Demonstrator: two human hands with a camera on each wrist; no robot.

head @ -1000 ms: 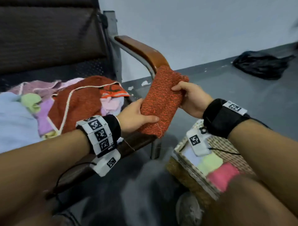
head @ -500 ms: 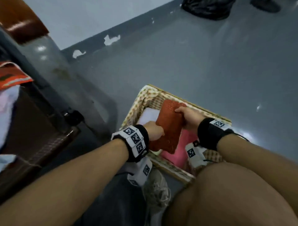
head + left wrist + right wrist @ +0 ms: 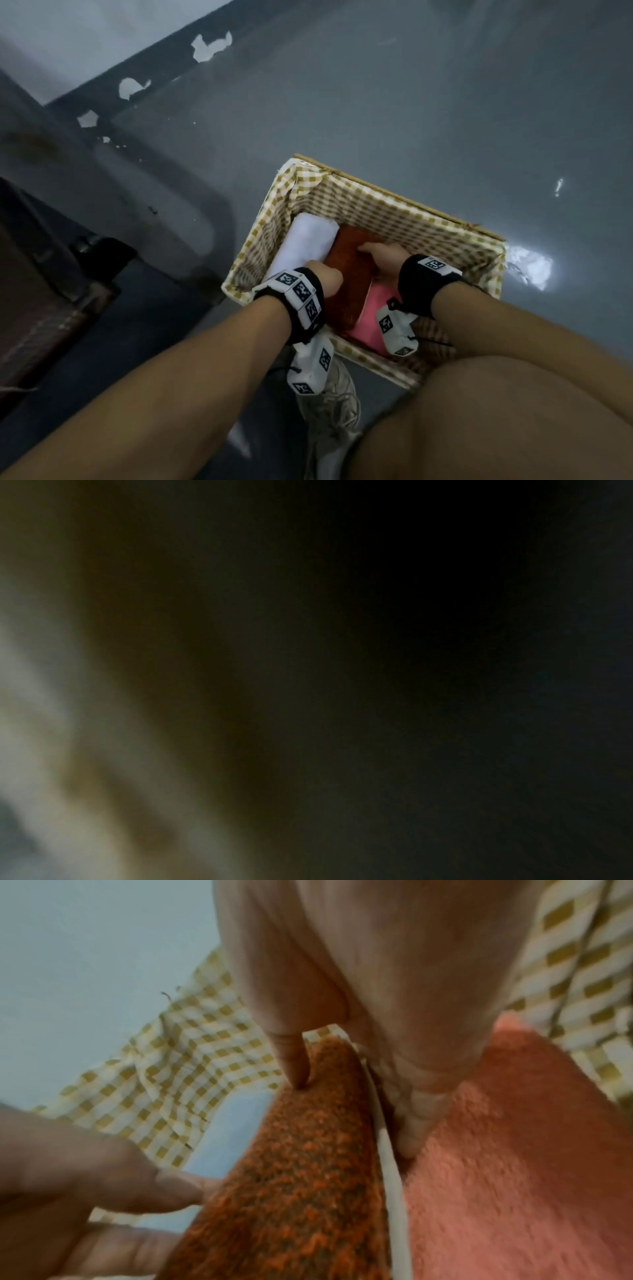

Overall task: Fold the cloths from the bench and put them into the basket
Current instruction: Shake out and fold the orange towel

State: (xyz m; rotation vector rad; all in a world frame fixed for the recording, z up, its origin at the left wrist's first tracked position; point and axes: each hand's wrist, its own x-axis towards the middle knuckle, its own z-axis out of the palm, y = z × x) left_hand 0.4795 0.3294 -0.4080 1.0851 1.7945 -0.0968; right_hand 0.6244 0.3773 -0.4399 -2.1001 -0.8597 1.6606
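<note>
The wicker basket (image 3: 394,209) with checked lining (image 3: 164,1074) stands on the grey floor. A folded white cloth (image 3: 305,246) lies at its left side and a pink cloth (image 3: 371,318) at its near right. The folded orange-red cloth (image 3: 346,277) sits between them, partly over the pink cloth (image 3: 514,1150). My left hand (image 3: 327,279) grips its near left edge. My right hand (image 3: 376,255) pinches its far right edge, with the thumb on top of the orange-red cloth (image 3: 301,1164) and the fingers under it. The left wrist view is dark and blurred.
The bench's metal leg (image 3: 113,178) and seat edge (image 3: 37,308) stand at the left. My shoe (image 3: 330,407) and bare knee (image 3: 496,418) are close against the basket's near side. Grey floor stretches beyond the basket to the wall.
Both hands have carried the folded orange-red cloth from beside the bench armrest down into the basket, where it now lies between the white and pink cloths.
</note>
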